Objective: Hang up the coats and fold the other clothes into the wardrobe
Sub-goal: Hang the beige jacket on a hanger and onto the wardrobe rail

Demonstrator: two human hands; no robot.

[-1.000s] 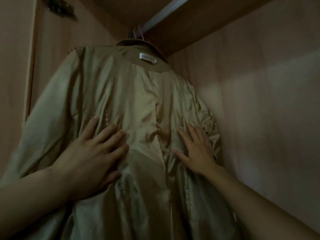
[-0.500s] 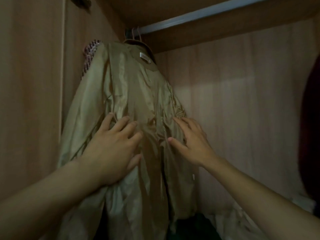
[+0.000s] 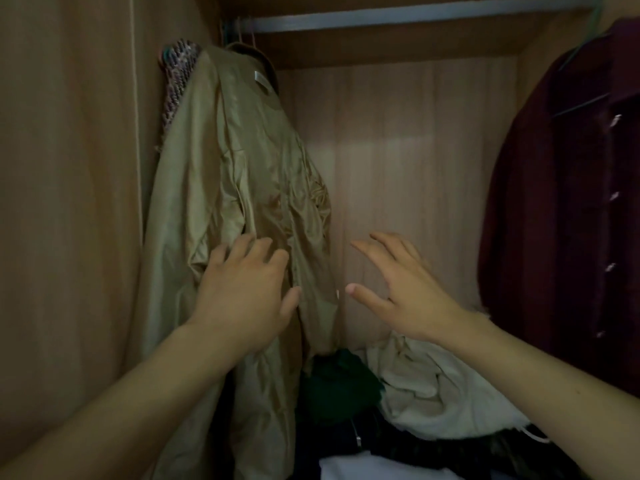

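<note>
A beige coat (image 3: 242,174) with a shiny lining hangs from the silver rail (image 3: 398,16) at the wardrobe's far left. My left hand (image 3: 246,292) rests on its lining with relaxed fingers. My right hand (image 3: 401,289) hovers to the right of the coat, fingers spread and holding nothing, in front of the wardrobe's back wall. Behind the beige coat hangs a knitted multicoloured garment (image 3: 178,74). A dark red coat (image 3: 568,209) hangs at the far right.
A heap of loose clothes lies on the wardrobe floor: a dark green piece (image 3: 339,386), a cream piece (image 3: 436,393), black items (image 3: 398,448) and a white one (image 3: 374,469). Wooden walls close in on the left (image 3: 69,202) and at the back (image 3: 408,188).
The beige coat has slid left along the rail against the side wall. My right hand has come off the coat and now hangs free; the left hand still touches it.
</note>
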